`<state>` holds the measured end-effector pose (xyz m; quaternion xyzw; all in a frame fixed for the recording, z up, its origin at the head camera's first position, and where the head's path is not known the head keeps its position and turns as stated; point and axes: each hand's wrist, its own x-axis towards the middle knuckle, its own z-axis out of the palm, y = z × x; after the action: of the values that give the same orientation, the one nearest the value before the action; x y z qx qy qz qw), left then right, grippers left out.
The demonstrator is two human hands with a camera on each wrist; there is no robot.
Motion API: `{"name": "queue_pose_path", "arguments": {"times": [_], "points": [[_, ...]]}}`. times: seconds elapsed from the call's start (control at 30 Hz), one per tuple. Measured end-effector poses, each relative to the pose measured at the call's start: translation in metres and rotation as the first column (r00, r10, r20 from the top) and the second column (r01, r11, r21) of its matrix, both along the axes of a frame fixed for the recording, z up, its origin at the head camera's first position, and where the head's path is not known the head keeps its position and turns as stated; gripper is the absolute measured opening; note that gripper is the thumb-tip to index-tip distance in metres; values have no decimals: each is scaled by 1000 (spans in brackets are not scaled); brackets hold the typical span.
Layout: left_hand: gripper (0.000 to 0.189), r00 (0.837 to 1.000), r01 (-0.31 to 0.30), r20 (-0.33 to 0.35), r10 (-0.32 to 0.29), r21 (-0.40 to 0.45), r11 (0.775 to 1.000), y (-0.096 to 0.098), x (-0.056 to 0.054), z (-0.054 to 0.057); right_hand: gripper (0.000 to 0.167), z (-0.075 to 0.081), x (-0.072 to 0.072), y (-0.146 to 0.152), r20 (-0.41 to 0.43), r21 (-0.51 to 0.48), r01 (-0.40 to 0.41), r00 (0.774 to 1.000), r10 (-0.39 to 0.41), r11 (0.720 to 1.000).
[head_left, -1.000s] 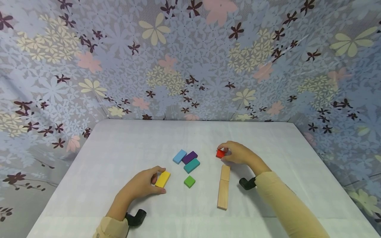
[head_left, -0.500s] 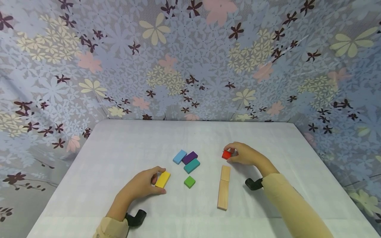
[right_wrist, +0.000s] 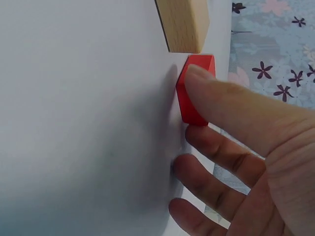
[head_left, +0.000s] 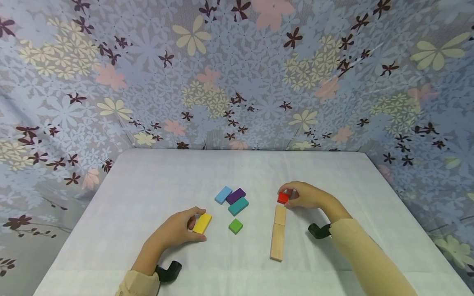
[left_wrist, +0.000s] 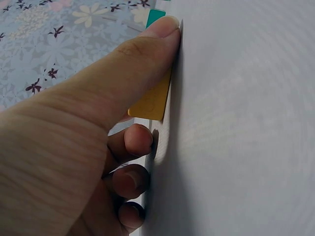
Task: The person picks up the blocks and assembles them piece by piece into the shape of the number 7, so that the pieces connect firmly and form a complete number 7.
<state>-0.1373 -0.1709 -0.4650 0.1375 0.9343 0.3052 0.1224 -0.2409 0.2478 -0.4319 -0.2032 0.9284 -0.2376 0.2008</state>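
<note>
Now the right hand point(head_left: 305, 195) pinches a small red boxy block point(head_left: 283, 198), likely painted wood, as the left hand point(head_left: 177, 228) grips a yellow rectangular block point(head_left: 202, 223), likely wooden too, both probably light, stiff, sturdy, best taken by opposite sides.

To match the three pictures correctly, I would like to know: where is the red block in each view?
Head: red block right of centre, in the lower half.
Left wrist: not in this picture.
Right wrist: right of centre, just below a wooden block.
Shared landmark: the flowered cloth, seen in all three views.
</note>
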Motion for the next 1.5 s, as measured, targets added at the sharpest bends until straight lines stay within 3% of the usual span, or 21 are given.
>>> {"name": "queue_pose_path", "arguments": {"times": [0.8,1.13,1.3,1.5], "points": [[73,1000,8,-11,-8,-5,1000,-1,1,-1,44,2,11,2,66,-41,-42,997,45,998],[73,1000,3,-6,-3,-8,1000,-1,0,-2,46,2,10,4,20,-17,-34,999,34,999],[73,1000,4,-5,-4,-8,1000,-1,0,-2,43,4,6,1,-38,-19,9,999,-9,1000],[73,1000,6,-9,-6,-5,1000,-2,0,-2,56,7,2,-20,-84,1,38,996,-38,999]]}}
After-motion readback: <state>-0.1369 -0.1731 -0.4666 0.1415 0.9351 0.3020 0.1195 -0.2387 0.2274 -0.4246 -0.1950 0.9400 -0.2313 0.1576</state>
